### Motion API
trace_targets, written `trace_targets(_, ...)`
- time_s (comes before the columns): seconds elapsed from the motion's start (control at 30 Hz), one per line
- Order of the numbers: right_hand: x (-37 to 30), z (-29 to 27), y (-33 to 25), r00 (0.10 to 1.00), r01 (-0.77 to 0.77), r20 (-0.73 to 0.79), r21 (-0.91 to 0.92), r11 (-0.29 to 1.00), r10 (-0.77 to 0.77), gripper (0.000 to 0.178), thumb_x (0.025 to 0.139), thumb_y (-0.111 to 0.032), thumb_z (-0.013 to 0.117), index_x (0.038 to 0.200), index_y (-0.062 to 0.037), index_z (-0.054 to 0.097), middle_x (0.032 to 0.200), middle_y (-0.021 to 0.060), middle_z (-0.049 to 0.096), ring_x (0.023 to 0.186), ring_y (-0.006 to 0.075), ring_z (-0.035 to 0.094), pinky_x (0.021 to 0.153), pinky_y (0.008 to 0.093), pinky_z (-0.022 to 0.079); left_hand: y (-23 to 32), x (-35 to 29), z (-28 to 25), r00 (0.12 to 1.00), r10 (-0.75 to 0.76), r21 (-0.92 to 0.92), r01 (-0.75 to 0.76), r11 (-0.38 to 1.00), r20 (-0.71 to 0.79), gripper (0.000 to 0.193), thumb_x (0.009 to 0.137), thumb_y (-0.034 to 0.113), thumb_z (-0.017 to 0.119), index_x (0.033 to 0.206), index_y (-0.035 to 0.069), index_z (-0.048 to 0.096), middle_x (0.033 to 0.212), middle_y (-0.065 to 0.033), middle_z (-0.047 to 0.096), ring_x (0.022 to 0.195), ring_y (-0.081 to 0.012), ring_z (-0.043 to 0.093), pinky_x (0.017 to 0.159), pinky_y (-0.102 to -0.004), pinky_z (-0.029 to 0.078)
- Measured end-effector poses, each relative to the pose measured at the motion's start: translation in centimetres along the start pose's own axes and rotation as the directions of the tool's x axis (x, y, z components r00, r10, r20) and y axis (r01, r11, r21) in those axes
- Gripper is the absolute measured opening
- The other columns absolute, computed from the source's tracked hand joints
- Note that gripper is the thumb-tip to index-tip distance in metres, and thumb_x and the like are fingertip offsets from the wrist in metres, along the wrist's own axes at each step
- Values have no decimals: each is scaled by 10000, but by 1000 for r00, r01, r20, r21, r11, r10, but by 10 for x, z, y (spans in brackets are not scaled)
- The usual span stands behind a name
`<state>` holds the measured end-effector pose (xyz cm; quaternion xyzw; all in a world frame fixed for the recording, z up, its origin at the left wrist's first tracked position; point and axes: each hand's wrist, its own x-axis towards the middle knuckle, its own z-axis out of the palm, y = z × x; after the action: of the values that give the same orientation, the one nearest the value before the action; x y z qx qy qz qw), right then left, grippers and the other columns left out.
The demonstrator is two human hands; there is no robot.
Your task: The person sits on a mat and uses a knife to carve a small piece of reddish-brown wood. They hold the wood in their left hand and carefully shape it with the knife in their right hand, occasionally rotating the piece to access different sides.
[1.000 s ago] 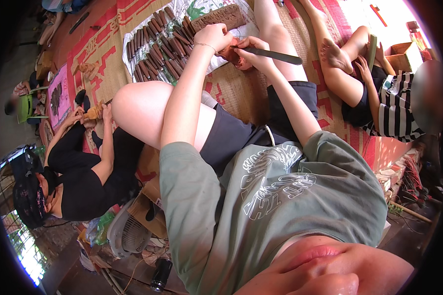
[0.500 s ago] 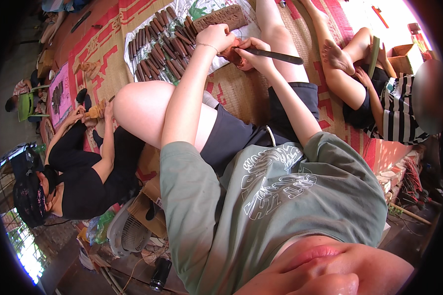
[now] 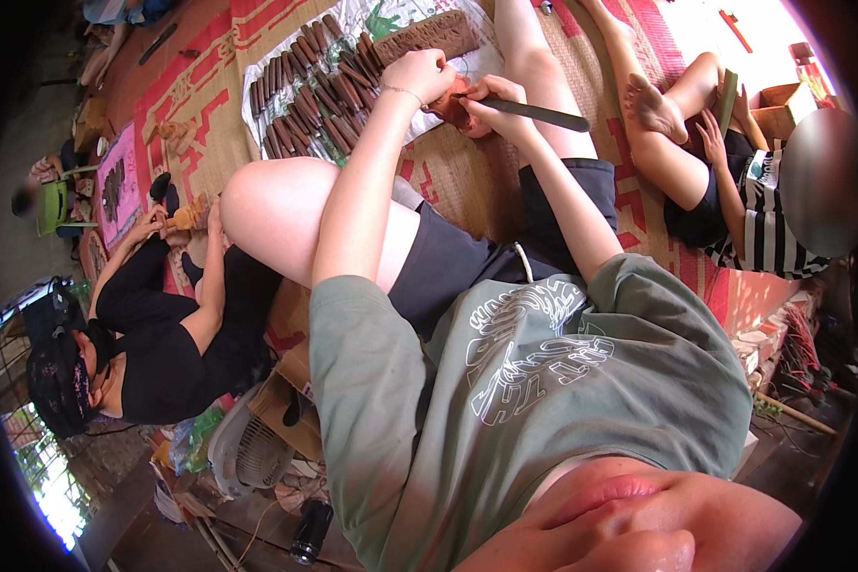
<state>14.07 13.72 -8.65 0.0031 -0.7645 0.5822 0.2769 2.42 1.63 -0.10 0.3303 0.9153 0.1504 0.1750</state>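
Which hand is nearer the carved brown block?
Left. In the picture, the left hand is at the lower edge of the carved brown block; the right hand is lower and farther right.

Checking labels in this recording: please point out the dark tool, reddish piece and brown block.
Dark tool (image 3: 541, 114), head view: its exposed shaft.
Reddish piece (image 3: 459, 113), head view: its visible middle.
Brown block (image 3: 429, 36), head view: its patterned face.
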Motion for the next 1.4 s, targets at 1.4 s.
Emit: trace_targets(1.4, -8, -6, 7, 993, -117, 9, 69, 991, 117, 145, 685, -29, 691, 661, 24, 558, 662, 57, 596, 623, 91, 535, 566, 238, 438, -5, 1, 0, 1000, 12, 8, -12, 1000, -18, 297, 765, 347, 491, 948, 167, 642, 907, -130, 647, 869, -302, 615, 767, -386, 491)
